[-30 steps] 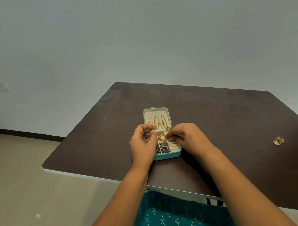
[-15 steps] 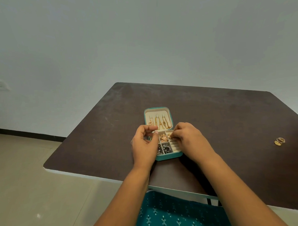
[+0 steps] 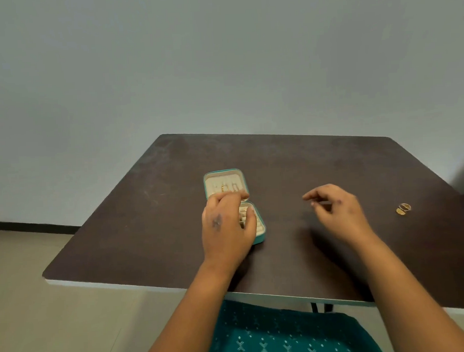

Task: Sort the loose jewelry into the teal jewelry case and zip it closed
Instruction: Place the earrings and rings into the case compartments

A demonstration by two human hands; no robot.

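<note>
Gold rings [image 3: 403,208] are seen far right of the case [image 3: 260,234]; empty, loosely curled right hand [image 3: 338,211] is nearer; left hand [image 3: 226,226] is rested on case, grip unclear.

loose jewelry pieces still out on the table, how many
2: gold rings lying side by side, touching, near the table's right edge, beyond the right hand. The left hand covers part of the open teal case, so more could be hidden.
</note>
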